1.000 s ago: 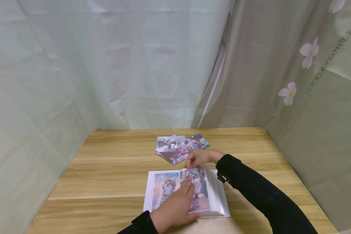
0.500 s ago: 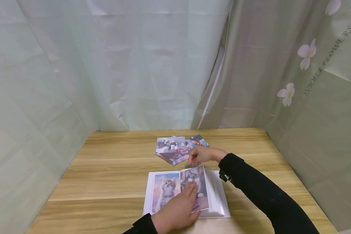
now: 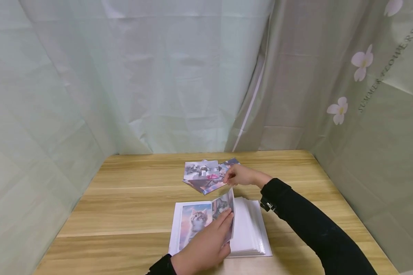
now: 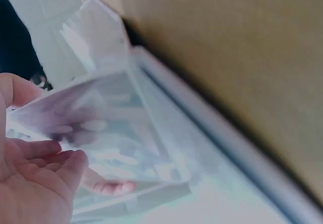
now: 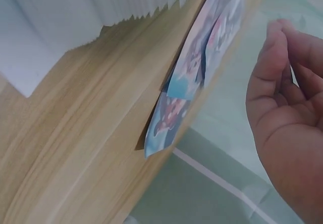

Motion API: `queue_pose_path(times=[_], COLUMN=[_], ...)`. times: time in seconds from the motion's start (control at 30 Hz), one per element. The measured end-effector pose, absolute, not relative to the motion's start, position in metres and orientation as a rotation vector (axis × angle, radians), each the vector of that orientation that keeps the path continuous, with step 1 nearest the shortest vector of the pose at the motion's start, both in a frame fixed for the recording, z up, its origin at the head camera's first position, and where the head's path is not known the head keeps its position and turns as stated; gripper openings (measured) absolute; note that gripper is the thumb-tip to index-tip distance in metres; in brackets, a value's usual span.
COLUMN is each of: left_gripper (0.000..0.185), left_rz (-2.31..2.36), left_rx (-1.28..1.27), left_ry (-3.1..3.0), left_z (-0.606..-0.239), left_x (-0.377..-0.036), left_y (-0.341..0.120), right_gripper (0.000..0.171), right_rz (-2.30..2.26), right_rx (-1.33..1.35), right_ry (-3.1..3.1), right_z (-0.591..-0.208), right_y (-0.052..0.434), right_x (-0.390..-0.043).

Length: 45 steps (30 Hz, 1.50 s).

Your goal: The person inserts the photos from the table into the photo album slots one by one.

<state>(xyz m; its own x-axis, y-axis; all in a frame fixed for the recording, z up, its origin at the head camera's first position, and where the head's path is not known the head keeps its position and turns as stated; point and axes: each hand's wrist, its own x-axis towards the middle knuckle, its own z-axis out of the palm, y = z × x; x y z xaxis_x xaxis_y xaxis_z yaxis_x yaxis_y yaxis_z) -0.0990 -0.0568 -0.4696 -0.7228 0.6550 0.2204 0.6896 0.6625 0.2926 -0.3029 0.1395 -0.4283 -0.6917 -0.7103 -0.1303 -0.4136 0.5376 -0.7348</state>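
Photo album lies open on the wooden counter, near its front edge. Left hand pinches the album's clear sleeve page w/ a kitten photo, lifted upright; 1 more kitten photo lies flat on the left page. Right hand hovers, fingers loosely curled, holding nothing, just over the loose photo pile behind the album.

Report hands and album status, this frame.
Left hand grips the lifted album page. Right hand holds nothing, loosely curled over the loose photos. Photo album open on the table. Nothing in the way.
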Motion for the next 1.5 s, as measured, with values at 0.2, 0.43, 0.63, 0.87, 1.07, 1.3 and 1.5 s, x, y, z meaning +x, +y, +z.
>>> queue_pose_path(times=[0.2,0.43,0.63,0.87,1.07,1.3,1.5], left_gripper=[0.073,0.073,0.071,0.061,0.058,0.057,0.059], left_rz=[-0.603,-0.636,-0.632,-0.574,-0.562,-0.535,-0.534], left_rx=[-1.034,-0.899,-0.83,-0.77,-0.687,-0.695,-0.692], left_ry=[-2.735,-2.727,-2.689,-2.655,-2.769,-2.885,-2.99], left_z=[-0.458,-0.452,-0.453,-0.459,-0.464,-0.471,-0.478], left_x=[-0.099,-0.097,-0.092,-0.087,-0.085,-0.086,-0.087], left_y=[-0.074,-0.092,-0.108,-0.126,-0.138,-0.147,-0.153], right_gripper=[0.013,0.012,0.013,0.011,0.012,0.011,0.01], right_rz=[-1.03,-1.041,-1.068,-1.072,-1.061,-1.064,-1.074], right_rx=[-0.901,-0.857,-0.825,-0.802,-0.792,-0.78,-0.803], right_ry=[2.373,2.397,2.38,2.371,2.389,2.399,2.396], right_z=[-0.433,-0.433,-0.432,-0.433,-0.435,-0.436,-0.437], right_y=[0.145,0.15,0.153,0.157,0.159,0.162,0.164], right_x=[-0.305,-0.305,-0.303,-0.301,-0.302,-0.299,-0.3])
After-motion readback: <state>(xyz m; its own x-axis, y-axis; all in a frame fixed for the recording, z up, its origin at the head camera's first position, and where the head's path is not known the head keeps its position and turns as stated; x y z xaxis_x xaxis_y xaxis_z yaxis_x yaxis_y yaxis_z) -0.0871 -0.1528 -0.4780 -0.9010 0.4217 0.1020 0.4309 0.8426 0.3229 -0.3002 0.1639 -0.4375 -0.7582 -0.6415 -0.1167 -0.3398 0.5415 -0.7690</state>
